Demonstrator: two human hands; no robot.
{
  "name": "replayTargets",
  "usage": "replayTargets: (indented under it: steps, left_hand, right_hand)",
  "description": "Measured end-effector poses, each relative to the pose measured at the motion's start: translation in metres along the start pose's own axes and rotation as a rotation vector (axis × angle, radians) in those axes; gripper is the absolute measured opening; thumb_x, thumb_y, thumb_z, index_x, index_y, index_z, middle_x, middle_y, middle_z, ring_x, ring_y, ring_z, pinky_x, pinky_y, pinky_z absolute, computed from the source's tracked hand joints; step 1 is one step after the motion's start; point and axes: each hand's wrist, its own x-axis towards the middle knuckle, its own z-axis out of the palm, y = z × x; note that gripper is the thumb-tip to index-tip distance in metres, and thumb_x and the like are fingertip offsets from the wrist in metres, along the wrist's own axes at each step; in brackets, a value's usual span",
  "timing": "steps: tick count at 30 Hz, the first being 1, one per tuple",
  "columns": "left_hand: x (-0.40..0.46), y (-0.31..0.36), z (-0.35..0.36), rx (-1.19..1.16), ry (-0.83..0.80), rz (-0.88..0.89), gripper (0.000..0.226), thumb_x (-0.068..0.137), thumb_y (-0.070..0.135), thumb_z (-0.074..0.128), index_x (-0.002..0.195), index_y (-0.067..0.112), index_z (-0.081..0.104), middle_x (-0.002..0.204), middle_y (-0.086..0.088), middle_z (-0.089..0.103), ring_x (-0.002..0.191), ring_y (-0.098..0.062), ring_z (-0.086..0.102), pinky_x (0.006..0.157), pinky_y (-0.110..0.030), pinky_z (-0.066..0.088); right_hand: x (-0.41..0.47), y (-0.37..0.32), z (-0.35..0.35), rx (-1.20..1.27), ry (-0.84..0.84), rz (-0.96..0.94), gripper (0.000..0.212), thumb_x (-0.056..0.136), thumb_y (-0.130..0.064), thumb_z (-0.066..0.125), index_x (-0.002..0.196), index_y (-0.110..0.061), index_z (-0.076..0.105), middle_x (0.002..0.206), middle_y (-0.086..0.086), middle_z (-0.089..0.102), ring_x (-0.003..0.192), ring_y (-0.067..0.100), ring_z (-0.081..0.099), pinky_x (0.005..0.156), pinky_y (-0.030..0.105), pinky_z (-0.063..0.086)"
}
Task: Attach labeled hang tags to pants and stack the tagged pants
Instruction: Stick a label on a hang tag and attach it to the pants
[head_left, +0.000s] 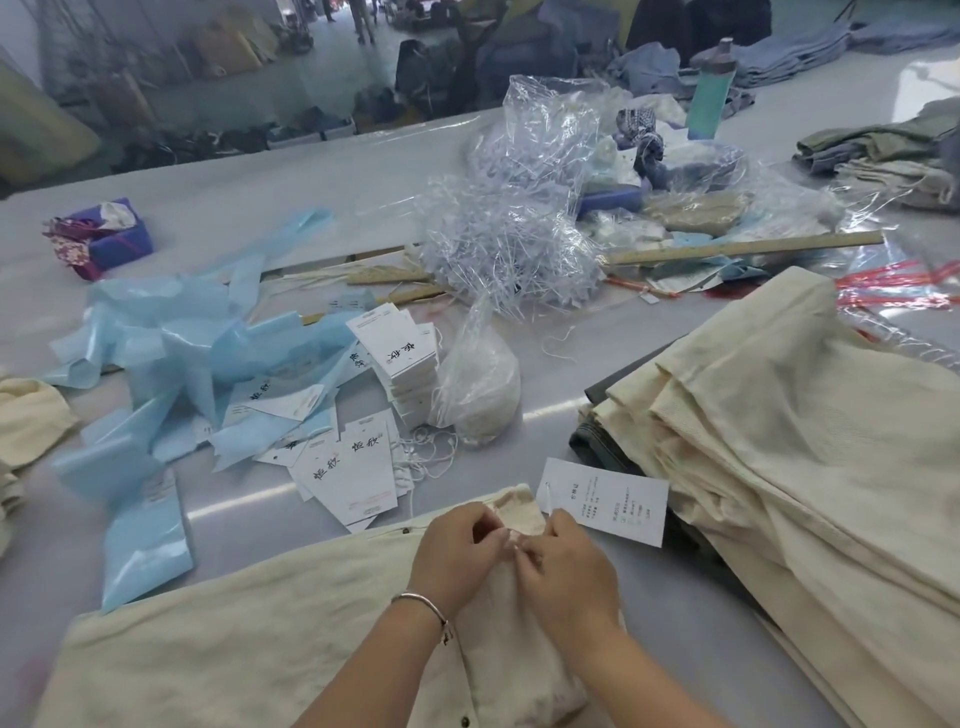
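Left hand (457, 553): fingers curled, pinching the waistband edge of the cream pants (249, 644); bracelet on wrist.
Right hand (563, 564): fingertips pinched against the left hand's, at the same edge.
Hang tag (605, 501): flat on table, just beyond the right hand.
Pants stack (789, 447): right, cream, folded.
Loose tags (358, 467): left, near blue bags (156, 374).
Plastic fasteners (509, 249): farther back.

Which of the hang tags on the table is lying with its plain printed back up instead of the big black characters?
The tag just beyond the right hand, beside the cream pants stack; it shows only small print.
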Motion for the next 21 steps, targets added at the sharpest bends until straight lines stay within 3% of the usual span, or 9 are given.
replayTargets:
  steps: [4, 8, 16, 21]
  left_hand:
    - [-0.004, 0.004, -0.001, -0.236, -0.008, -0.136, 0.025, 0.080, 0.005, 0.071, 0.063, 0.021, 0.064, 0.060, 0.010, 0.061, 0.060, -0.002, 0.052, 0.062, -0.014, 0.040]
    - [-0.004, 0.002, -0.010, -0.510, -0.014, -0.279, 0.028, 0.086, 0.002, 0.065, 0.060, 0.012, 0.067, 0.051, 0.006, 0.054, 0.053, -0.009, 0.045, 0.054, -0.016, 0.038]
    - [0.000, 0.008, -0.011, -0.588, -0.081, -0.388, 0.009, 0.078, 0.000, 0.076, 0.075, 0.007, 0.072, 0.055, 0.008, 0.064, 0.048, 0.002, 0.053, 0.052, -0.010, 0.042]
    - [0.003, 0.008, -0.008, -0.567, -0.049, -0.463, 0.012, 0.083, 0.004, 0.072, 0.072, 0.009, 0.069, 0.060, 0.000, 0.061, 0.056, -0.009, 0.051, 0.058, -0.017, 0.043]
  right_hand:
    - [0.003, -0.015, 0.011, 0.034, 0.114, 0.072, 0.022, 0.087, -0.023, 0.062, 0.069, -0.012, 0.068, 0.077, -0.004, 0.043, 0.069, 0.017, 0.045, 0.055, 0.033, 0.035]
    - [-0.001, -0.015, 0.016, 0.241, 0.203, 0.066, 0.018, 0.084, -0.014, 0.069, 0.066, -0.010, 0.069, 0.070, -0.002, 0.042, 0.062, 0.018, 0.046, 0.053, 0.034, 0.037]
    - [-0.002, -0.010, 0.019, 0.278, 0.232, 0.034, 0.015, 0.083, -0.008, 0.070, 0.068, -0.009, 0.070, 0.068, 0.001, 0.044, 0.060, 0.022, 0.048, 0.053, 0.040, 0.041]
    - [0.002, -0.009, 0.019, 0.227, 0.223, -0.017, 0.015, 0.079, -0.008, 0.073, 0.065, -0.011, 0.070, 0.071, -0.001, 0.046, 0.061, 0.019, 0.049, 0.053, 0.035, 0.039]
